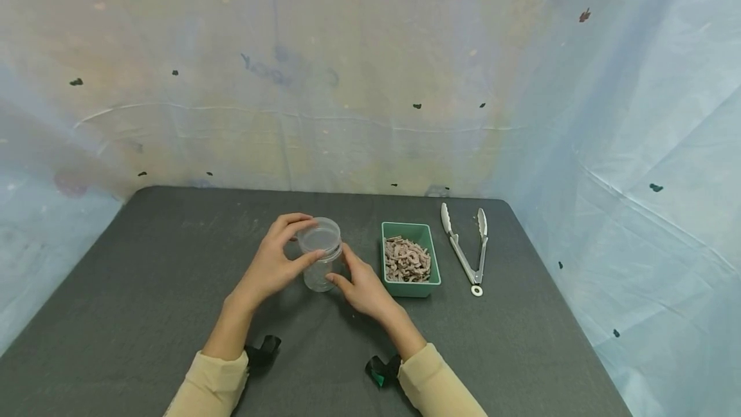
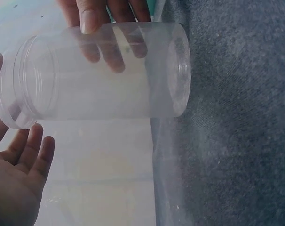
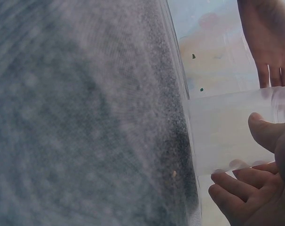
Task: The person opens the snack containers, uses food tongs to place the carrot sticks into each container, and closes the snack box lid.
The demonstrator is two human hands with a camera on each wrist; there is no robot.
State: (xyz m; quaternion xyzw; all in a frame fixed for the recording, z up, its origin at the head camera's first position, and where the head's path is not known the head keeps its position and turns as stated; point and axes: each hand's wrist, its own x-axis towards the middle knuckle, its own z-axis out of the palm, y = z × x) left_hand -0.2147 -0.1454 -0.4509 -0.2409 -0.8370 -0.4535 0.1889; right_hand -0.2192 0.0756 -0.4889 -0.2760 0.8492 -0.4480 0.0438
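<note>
A clear, see-through plastic jar (image 1: 315, 278) stands upright on the dark table, with a clear round lid (image 1: 320, 235) at its top. My left hand (image 1: 274, 257) pinches the lid from the left, thumb in front and fingers behind. Lower down, my right hand (image 1: 366, 285) grips the jar's body from the right. The left wrist view has the jar (image 2: 109, 75) lying sideways across the picture, the right hand's fingers showing through its wall. In the right wrist view, the right thumb (image 3: 265, 132) presses the jar's side. Nothing is visible inside the jar.
Right of the jar sits a green rectangular tub (image 1: 410, 289) holding many greyish-brown strips (image 1: 407, 260). Metal tongs (image 1: 476, 262) lie spread beyond it. Pale patterned sheeting (image 1: 347, 82) hangs behind and beside the dark table (image 1: 162, 288).
</note>
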